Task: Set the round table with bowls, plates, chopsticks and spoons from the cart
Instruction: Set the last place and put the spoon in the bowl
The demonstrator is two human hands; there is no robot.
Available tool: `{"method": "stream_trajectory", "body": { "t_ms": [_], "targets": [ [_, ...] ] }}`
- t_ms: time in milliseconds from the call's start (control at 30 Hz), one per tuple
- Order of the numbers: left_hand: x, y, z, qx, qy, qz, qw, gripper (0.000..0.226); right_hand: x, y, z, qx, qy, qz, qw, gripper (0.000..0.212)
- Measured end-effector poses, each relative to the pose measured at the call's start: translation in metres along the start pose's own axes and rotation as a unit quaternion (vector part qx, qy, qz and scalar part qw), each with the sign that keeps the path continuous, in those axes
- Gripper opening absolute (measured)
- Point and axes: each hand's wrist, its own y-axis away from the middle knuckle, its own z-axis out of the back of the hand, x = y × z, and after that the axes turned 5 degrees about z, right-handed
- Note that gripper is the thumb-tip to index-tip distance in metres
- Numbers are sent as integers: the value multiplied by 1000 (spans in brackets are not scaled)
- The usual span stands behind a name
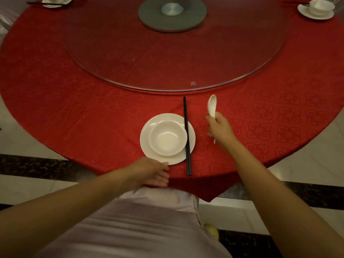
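A white plate [191,135] lies near the front edge of the round table with its red cloth [74,108]. A white bowl [167,137] sits on the plate. A pair of black chopsticks [186,135] lies across the plate's right rim, pointing away from me. My right hand [219,128] holds a white spoon [212,105] to the right of the chopsticks, its scoop pointing away from me. My left hand [154,173] rests at the table's edge, fingertips touching the plate's near rim.
A glass turntable [176,53] on a grey hub [172,13] fills the table's middle. Set places with plate, bowl and spoon sit at far left [55,0] and far right [316,9]. A chair back in pale cloth [149,220] stands before me.
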Motion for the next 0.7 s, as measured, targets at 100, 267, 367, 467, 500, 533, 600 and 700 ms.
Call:
{"method": "stream_trajectory", "body": {
  "t_ms": [100, 267, 367, 467, 500, 533, 600, 700],
  "targets": [
    [-13, 6, 38, -131, -64, -86, 986, 30, 21, 4, 18, 42, 98, 91, 990, 19],
    [-33, -18, 62, -300, -224, -207, 904, 33, 44, 7, 3, 173, 377, 197, 888, 27],
    [-38, -39, 55, -271, -165, -183, 931, 39, 51, 15, -16, 249, 442, 198, 839, 36],
    [-38, -50, 49, -244, -106, -171, 949, 29, 51, 22, -28, 286, 485, 213, 798, 38],
    [-38, -51, 48, -238, -94, -175, 951, 25, 51, 24, -30, 287, 495, 219, 790, 36],
    [-39, -50, 46, -233, -82, -180, 952, 21, 50, 25, -32, 285, 502, 227, 784, 35],
    [-41, -49, 44, -230, -63, -190, 953, 15, 51, 26, -35, 276, 515, 236, 777, 34],
    [-41, -52, 44, -241, -46, -193, 950, 8, 53, 25, -37, 262, 543, 267, 752, 36]
  ]
}}
